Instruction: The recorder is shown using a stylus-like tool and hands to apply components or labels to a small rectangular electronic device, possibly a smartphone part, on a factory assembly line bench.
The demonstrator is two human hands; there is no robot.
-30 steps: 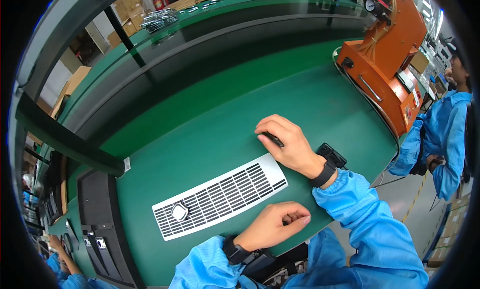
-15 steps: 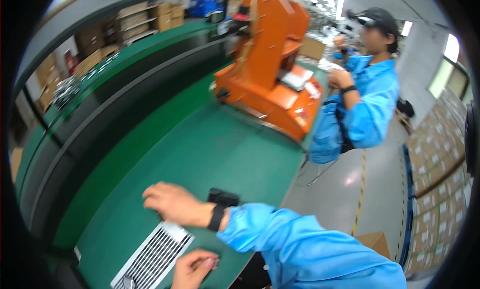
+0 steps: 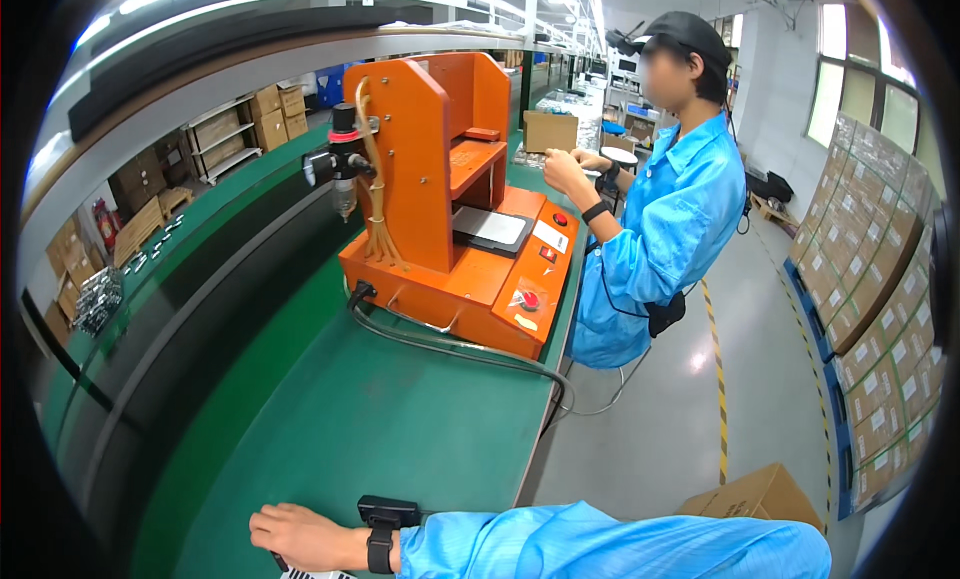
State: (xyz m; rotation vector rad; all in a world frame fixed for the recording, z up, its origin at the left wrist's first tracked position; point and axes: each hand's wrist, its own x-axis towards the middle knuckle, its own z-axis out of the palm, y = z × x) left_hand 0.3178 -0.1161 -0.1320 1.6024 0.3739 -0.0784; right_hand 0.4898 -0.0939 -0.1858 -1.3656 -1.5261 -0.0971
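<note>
My right hand [image 3: 300, 537] rests low over the green workbench near the lower edge, its arm in a blue sleeve coming in from the right. The fingers are curled downward, and a small dark piece [image 3: 278, 560] shows beneath them; its kind is hidden. Under the hand, a sliver of a white plate with dark stripes [image 3: 315, 574] is visible, the rest cut off by the frame's edge. A black strap with a black box-shaped device [image 3: 388, 511] sits at my right wrist. My left hand is out of view.
An orange press-like machine [image 3: 420, 269] stands on the green bench [image 3: 400, 409], its cable [image 3: 450, 351] hanging over the right edge. Beyond it, a co-worker in blue [image 3: 670, 199] holds up both hands. A conveyor runs along the left; an open carton [image 3: 755, 494] and stacked cartons [image 3: 870, 249] stand right.
The view has tilted up, so bench things sit lower and the machine shows fully. My left hand and most of the striped plate have left the picture. My right hand's fingers are now curled lower.
</note>
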